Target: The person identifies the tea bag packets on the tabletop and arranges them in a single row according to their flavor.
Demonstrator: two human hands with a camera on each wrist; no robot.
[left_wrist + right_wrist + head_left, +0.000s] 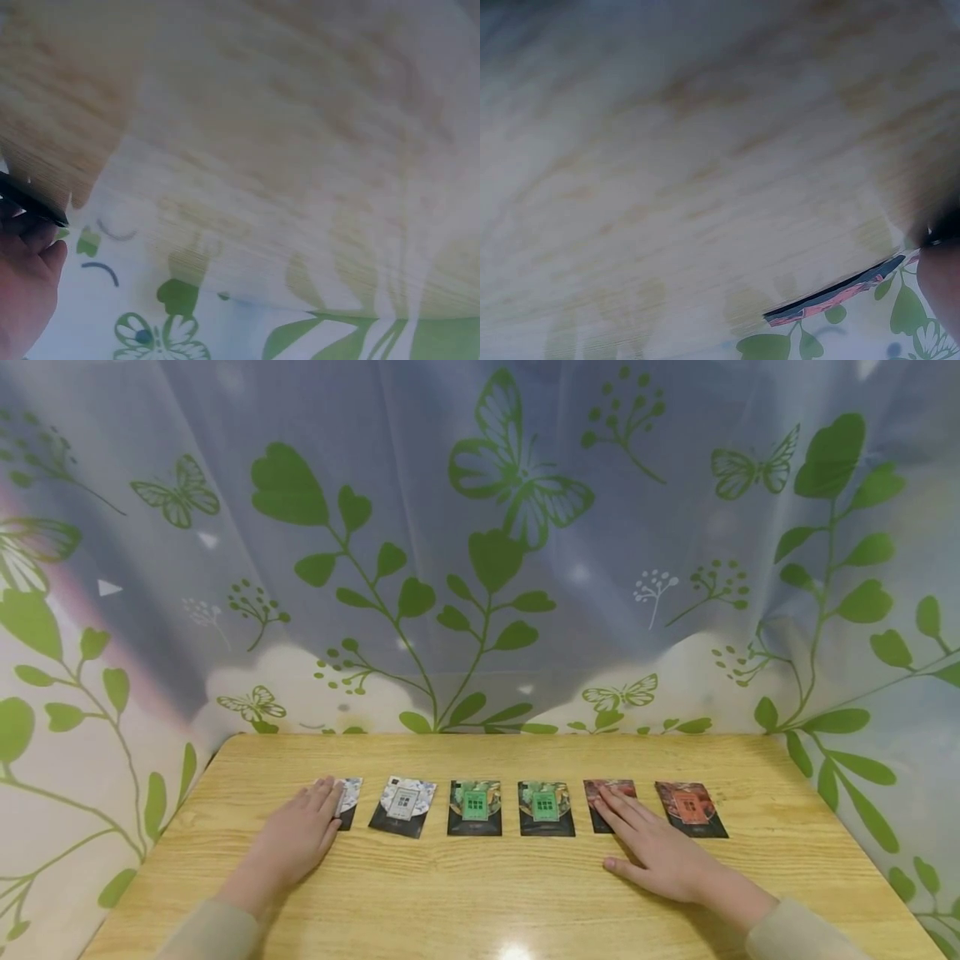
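Flat packets with black bottoms stand in a row on the table. My left hand (296, 831) rests with extended fingers on the leftmost white-and-black packet (351, 797), covering much of it. Beside it lies a second white-and-black packet (402, 807), slightly tilted. Two green-labelled packets (475, 808) are in the middle, touched by neither hand. My right hand (656, 852) lays its straight fingers over a red-and-black packet (625, 787), thumb spread on the wood. Right of it is another red-and-black packet (690, 808). In the left wrist view, a dark packet edge (34, 201) meets the hand.
The wooden table (480, 893) ends at the back against a curtain (420, 527) printed with green leaves and butterflies. The same cloth hangs at both sides. Gaps separate the packets, and bare wood shows between the two forearms.
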